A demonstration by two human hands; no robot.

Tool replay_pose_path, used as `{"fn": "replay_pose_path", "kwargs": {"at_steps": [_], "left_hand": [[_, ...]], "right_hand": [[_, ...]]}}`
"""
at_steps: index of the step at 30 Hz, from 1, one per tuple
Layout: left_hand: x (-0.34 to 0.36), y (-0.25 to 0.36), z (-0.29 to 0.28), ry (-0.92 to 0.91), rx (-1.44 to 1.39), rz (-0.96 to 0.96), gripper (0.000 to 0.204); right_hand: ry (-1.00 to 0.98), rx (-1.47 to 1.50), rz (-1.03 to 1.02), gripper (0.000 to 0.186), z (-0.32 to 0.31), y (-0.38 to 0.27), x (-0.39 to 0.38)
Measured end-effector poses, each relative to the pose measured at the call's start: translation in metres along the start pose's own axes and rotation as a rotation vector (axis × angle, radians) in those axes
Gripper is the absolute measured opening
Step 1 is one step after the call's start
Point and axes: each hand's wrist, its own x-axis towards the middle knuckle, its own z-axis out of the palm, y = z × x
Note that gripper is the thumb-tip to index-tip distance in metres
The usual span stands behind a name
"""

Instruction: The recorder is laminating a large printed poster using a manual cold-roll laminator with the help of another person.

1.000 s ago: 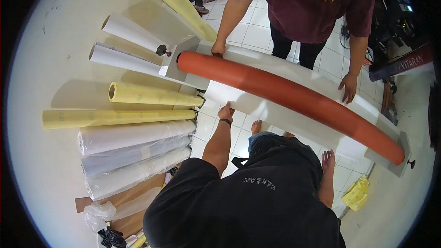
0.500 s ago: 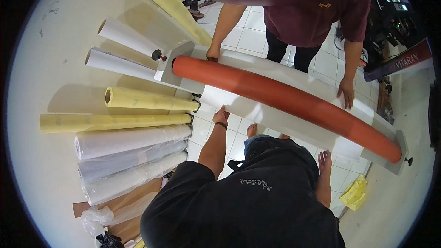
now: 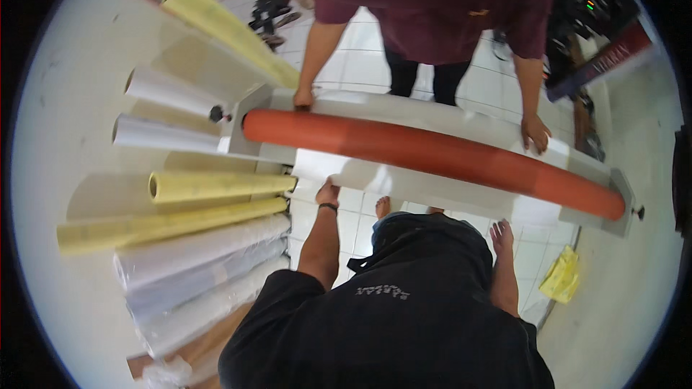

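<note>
In front of me a long orange-red roller (image 3: 432,156) spans a grey frame (image 3: 621,205) with end plates. A white sheet (image 3: 404,181) passes under it and hangs out on my side. My left hand (image 3: 328,192), with a dark band at the wrist, is closed on the sheet's near edge at the left. Farther right, my right hand (image 3: 502,236) is palm up with fingers apart, its fingertips at the same edge. Across the frame, a co-worker's one hand (image 3: 303,99) rests by the roller's left end. The co-worker's other hand (image 3: 535,134) lies on the white material behind it.
Along the left wall stick out white rolls (image 3: 169,132), yellow rolls (image 3: 216,186) and plastic-wrapped rolls (image 3: 205,248). A black knob (image 3: 216,113) sits on the frame's left end. On the tiled floor at right lies a yellow crumpled bag (image 3: 561,275); dark equipment (image 3: 591,14) stands beyond.
My view has shifted, so the roller and frame appear farther left and more level. Both my hands stay by the sheet's near edge, and the co-worker's hands stay at the far side.
</note>
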Motion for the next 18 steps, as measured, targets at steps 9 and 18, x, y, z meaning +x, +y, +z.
{"fn": "replay_pose_path", "kwargs": {"at_steps": [9,18], "left_hand": [[0.02,0.017,-0.016,-0.078,0.016,-0.092,0.02],[0.008,0.018,0.002,-0.007,0.143,-0.122,0.024]], "right_hand": [[0.019,0.018,-0.007,0.052,0.027,0.0,-0.016],[0.069,0.021,-0.036,0.043,0.026,-0.001,-0.019]]}}
